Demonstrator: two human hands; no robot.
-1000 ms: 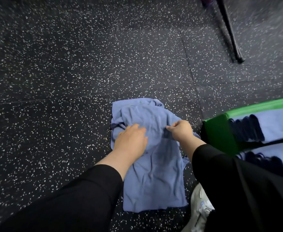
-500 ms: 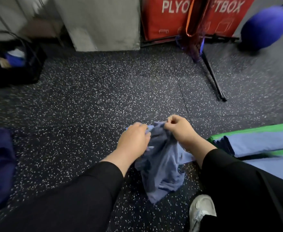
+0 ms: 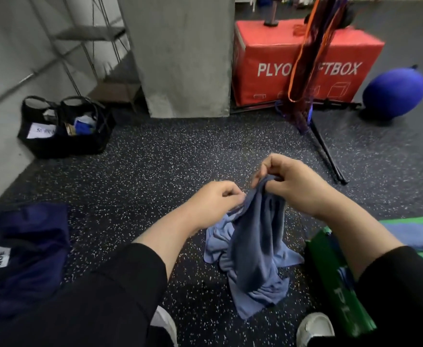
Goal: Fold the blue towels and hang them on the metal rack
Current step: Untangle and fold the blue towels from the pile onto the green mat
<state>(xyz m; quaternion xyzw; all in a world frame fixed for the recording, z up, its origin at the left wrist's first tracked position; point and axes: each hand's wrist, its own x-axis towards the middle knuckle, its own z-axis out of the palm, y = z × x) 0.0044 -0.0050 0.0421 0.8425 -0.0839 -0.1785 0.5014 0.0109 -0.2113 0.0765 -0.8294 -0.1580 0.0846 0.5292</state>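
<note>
Blue terry cloth, the blue towel [image 3: 253,249], is held up from its top edge by both hands, bunched and creased, with its lower part still heaped on the speckled rubber floor [image 3: 155,171] between the person's white shoes [image 3: 314,328]. The step in hand appears to be finding the corners so the cloth can be spread for a fold.

To do this well, the top hem should be traced outward by each hand until a true corner is reached, and the towel should be raised enough for its weight to pull the creases out before any fold is made. A fold begun on a twisted edge is likely to come out uneven, so a short shake would probably help.

The left hand [image 3: 211,205] is curled, its thumb and fingertips pinching a gather of cloth at the upper left of the bundle. The right hand [image 3: 289,182] is curled as well and held a little higher, its fingers gripping the topmost fold of the towel. The two hands are close together but apart.

Other folded blue towels [image 3: 416,235] lie on a green mat [image 3: 335,284] at the right. Metal shelving stands by the far wall, but whether it is the rack meant cannot be told.
</note>
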